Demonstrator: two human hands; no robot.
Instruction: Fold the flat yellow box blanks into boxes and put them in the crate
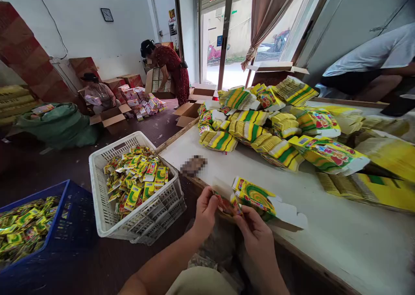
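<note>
My left hand [205, 215] and my right hand [257, 232] are above the front edge of the table, fingertips closed. Between them they grip a small red and yellow printed carton [226, 206], one end in each hand. The fingers and blur hide part of its shape. Just beyond my right hand lies a larger yellow and green box [254, 195] on its side, its white flaps open toward the right. To the left of my hands, a white plastic crate [138, 226] holds many small yellow and green cartons [132, 197].
Stacks of flattened yellow boxes [249, 124] cover the table's [340, 238] far side. A blue crate [73, 213] of small packets stands at the lower left. Two people [170, 70] work among cardboard boxes at the back; another person [372, 57] bends at the right.
</note>
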